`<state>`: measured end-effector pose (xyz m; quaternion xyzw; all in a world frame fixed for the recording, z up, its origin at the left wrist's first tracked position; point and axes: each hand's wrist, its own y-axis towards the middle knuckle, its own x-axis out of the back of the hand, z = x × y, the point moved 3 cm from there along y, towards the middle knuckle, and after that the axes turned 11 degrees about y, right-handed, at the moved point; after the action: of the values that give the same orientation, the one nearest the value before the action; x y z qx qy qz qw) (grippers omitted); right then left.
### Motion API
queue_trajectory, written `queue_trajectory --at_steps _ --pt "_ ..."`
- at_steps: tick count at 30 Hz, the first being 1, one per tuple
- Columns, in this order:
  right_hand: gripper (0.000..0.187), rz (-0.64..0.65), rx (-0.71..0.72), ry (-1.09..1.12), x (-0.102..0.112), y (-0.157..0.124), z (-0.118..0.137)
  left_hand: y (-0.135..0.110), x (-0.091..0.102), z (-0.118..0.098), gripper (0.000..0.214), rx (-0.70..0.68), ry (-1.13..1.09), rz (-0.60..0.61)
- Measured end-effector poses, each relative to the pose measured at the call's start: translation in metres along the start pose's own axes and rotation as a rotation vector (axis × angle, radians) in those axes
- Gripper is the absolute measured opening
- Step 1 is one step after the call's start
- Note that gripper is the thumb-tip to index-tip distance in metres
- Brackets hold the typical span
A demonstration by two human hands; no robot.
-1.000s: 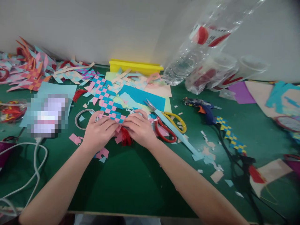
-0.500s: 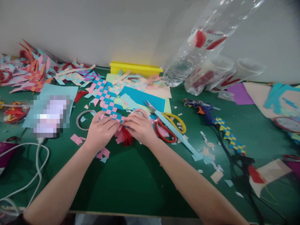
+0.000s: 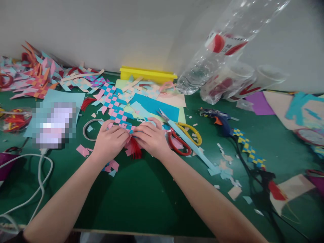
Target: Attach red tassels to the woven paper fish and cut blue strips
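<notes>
A woven paper strip in pink and blue checks [image 3: 118, 114] runs down toward me at the middle of the table. My left hand [image 3: 110, 140] pinches its near end from the left. From the right, my right hand [image 3: 150, 136] grips the same end, fingertips almost meeting the left ones. Below the fingertips hangs a red tassel [image 3: 136, 151]; its top is hidden by my fingers. Just right of my right hand lie scissors with red and yellow handles [image 3: 181, 152], under a light blue paper strip [image 3: 197, 150]. A roll of tape [image 3: 87, 131] lies left of my left hand.
A glue gun [image 3: 220, 121] with a black cord rests at right, beside a yellow-blue woven strip [image 3: 248, 146]. Behind stand a tilted plastic bottle [image 3: 202, 64] and cups [image 3: 268, 79]. At left are a phone [image 3: 55, 125] on a white cable and heaped paper pieces [image 3: 37, 76].
Both hands stay on the near end of the woven strip with barely any movement. The red tassel has shifted slightly left. The whole view has moved a little.
</notes>
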<state>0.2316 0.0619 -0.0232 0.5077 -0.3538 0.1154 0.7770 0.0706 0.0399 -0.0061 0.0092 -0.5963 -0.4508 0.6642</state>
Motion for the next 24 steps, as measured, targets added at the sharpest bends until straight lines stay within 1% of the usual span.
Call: queue_trajectory --at_steps 5,10,16,19,24 --pt "0.015 0.041 0.015 -0.037 -0.0009 0.0030 0.0013 -0.0020 -0.0023 0.0028 0.016 0.057 -0.067 0.021" --pt "0.018 0.037 -0.002 -0.026 -0.0026 0.0028 -0.0005 -0.0058 -0.0048 0.0073 0.014 0.120 -0.170 0.036" --pt "0.022 0.059 -0.026 0.025 -0.0012 0.0011 -0.0013 -0.0066 -0.0049 0.0064 0.016 0.115 -0.190 0.043" --pt "0.021 0.043 -0.045 0.019 -0.0011 0.0007 -0.0019 -0.0055 -0.0041 0.0049 0.017 0.114 -0.176 0.030" --pt "0.021 0.038 -0.026 0.023 -0.0040 -0.0003 -0.0025 -0.0042 -0.0034 0.0033 0.016 0.107 -0.151 0.013"
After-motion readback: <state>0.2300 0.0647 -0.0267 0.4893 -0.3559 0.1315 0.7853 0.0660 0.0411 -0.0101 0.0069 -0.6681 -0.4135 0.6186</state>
